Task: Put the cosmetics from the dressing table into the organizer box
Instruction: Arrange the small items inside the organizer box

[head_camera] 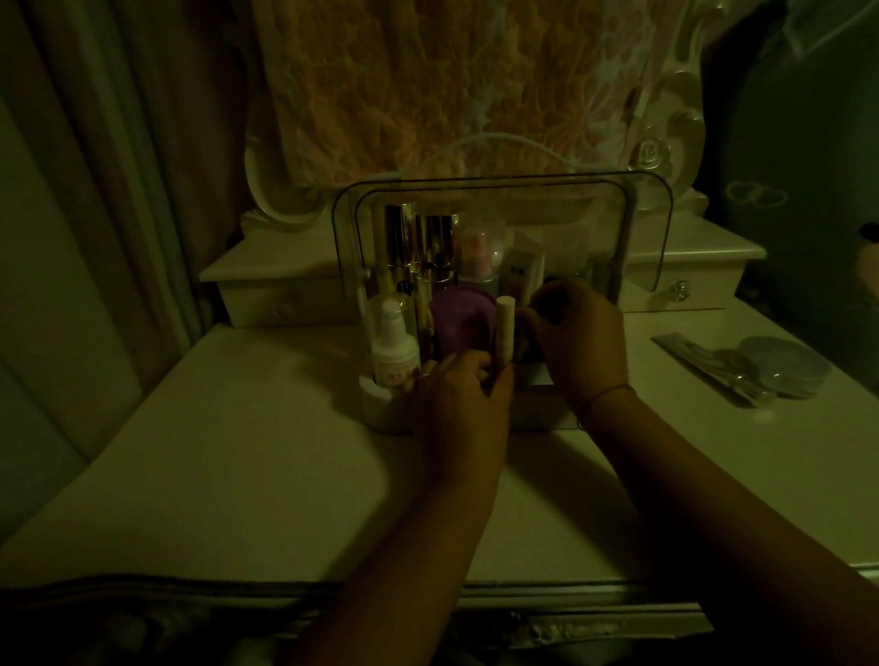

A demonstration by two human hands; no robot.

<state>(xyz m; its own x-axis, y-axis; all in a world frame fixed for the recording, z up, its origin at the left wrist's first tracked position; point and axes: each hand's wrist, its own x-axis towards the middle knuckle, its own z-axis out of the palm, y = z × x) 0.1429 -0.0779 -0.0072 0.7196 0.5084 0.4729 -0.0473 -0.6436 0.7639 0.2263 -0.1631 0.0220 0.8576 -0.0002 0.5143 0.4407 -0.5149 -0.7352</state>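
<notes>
In dim light, a white organizer box with a raised clear curved lid sits at the back middle of the pale cream desk. The left hand pinches a slim white stick-shaped tube, held upright in the box's front row. The right hand curls over the box's right part; whether it grips anything cannot be told. Inside stand a small white pump bottle, gold-capped tubes and a purple round pad. A round silvery compact lies on the desk, well right.
</notes>
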